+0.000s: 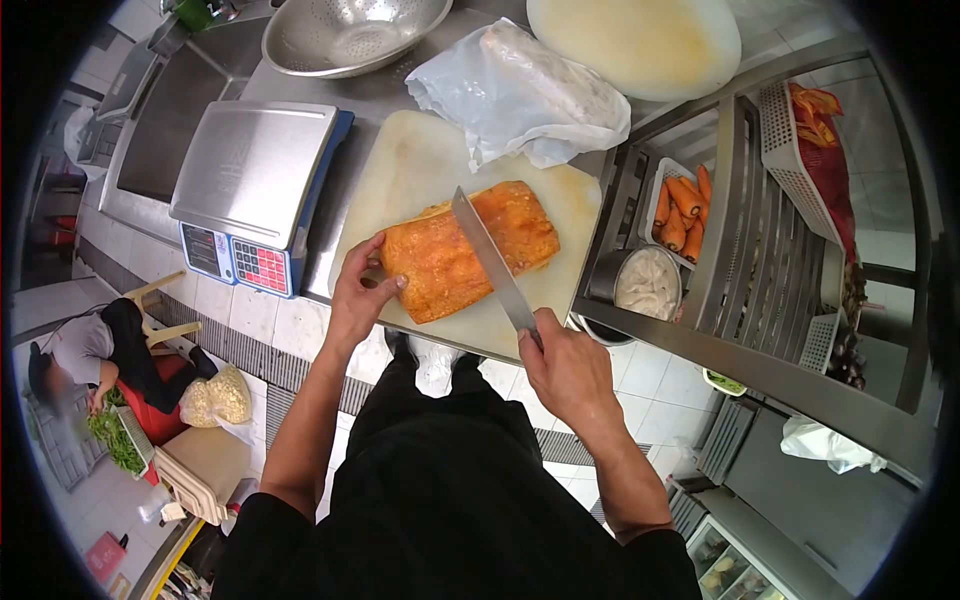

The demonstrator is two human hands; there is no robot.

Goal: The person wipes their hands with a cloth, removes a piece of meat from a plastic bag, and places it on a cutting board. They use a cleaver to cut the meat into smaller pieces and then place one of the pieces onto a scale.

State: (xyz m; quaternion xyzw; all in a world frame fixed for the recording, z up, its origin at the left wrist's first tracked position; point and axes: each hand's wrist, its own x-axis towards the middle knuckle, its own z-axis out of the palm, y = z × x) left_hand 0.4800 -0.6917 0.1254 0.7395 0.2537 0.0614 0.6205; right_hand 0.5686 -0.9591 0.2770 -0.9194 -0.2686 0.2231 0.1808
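A slab of roast pork (440,262) with an orange-brown crackled skin lies on a white cutting board (380,190). My left hand (358,290) grips its left end, the thumb on top and the fingers along the far side. In my right hand (570,365) is the handle of a long knife (490,255). Its straight blade crosses over the slab right of the middle, tip pointing away from me. Just beyond the meat, a white plastic bag (530,90) with something pale and long inside rests partly on the board.
A digital scale (255,170) stands left of the board, with a steel colander (355,35) and a round board (640,40) behind. On the right, a metal rack (740,220) borders carrots (685,210) and a pot (648,283). A seated person (90,350) handles greens at far left.
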